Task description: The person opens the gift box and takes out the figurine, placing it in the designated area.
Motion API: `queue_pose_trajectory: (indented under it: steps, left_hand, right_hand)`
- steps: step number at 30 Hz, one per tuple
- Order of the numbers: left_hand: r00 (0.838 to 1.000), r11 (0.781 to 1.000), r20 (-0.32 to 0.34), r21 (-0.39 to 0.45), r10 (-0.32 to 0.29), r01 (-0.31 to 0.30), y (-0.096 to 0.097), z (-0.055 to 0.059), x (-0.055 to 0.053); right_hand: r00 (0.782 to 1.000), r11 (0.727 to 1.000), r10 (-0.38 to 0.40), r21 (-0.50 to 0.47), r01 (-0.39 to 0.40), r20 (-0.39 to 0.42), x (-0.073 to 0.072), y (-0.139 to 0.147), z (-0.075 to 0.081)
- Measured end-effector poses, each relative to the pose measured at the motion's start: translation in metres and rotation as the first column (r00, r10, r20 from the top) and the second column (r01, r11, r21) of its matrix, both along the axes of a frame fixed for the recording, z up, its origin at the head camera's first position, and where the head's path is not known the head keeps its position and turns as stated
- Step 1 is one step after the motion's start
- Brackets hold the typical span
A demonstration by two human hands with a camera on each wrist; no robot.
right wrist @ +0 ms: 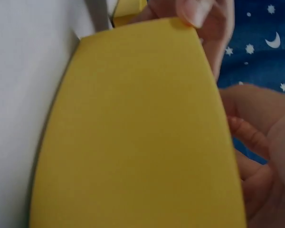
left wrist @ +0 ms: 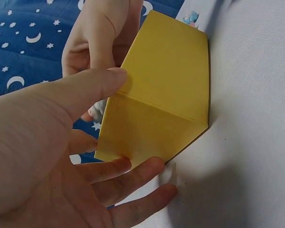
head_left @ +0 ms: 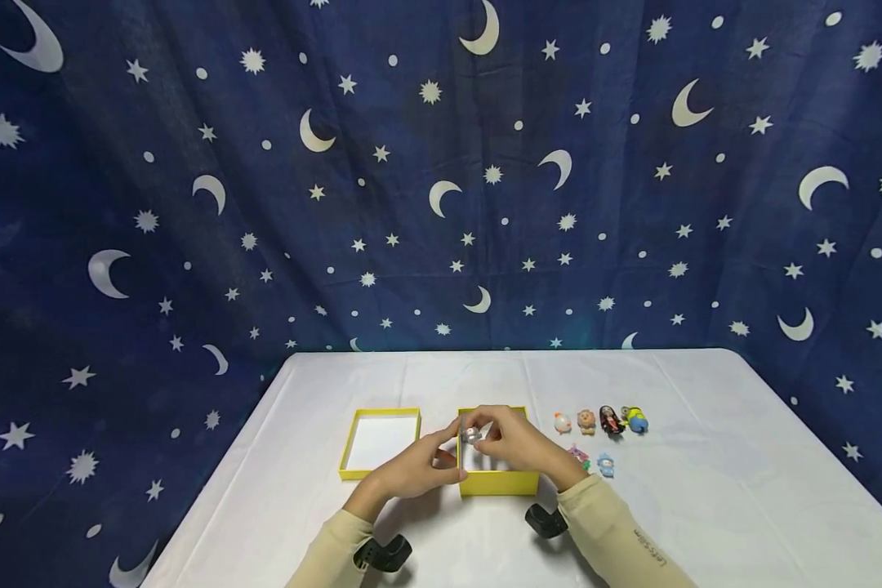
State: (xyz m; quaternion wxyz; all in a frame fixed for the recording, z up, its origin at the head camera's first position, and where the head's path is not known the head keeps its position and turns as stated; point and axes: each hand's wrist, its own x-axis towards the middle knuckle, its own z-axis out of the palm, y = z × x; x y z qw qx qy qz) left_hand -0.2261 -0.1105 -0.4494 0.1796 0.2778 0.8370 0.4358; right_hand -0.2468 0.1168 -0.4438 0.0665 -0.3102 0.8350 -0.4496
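A yellow box with a white inside stands open-topped on the table. At its left front corner my left hand holds it, the thumb on the front rim and the fingers along the left wall. My right hand reaches over the box and pinches a small grey-and-white figurine near the left rim. Part of that figurine shows past the box edge in the left wrist view. In the right wrist view the box wall hides most of the right hand's fingertips.
A shallow yellow lid with a white inside lies left of the box. To the right sit several small toys, among them a dark-haired figure, a blue-and-yellow figure and a light blue figure. A starry curtain hangs behind the table.
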Motion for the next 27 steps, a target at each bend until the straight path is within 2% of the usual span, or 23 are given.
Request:
queue_pose_trajectory:
  steps: [8,19,27]
  left_hand:
    - [1.000,0.999,-0.028,-0.032,0.014,-0.015,0.001,0.004,0.000]
    - [0.999,0.999,-0.028,-0.039,0.027,-0.028,-0.001,0.002,0.000]
    - [0.999,0.999,-0.034,-0.040,0.021,-0.022,-0.001,0.001,0.001]
  right_hand:
    - [0.998,0.998,-0.053,0.018,0.053,-0.017,-0.002,0.021,0.009]
    - [0.995,0.994,-0.097,0.044,0.096,0.007,-0.002,0.026,0.015]
    - [0.989,0.988,-0.150,0.042,0.150,-0.017,-0.001,0.035,0.023]
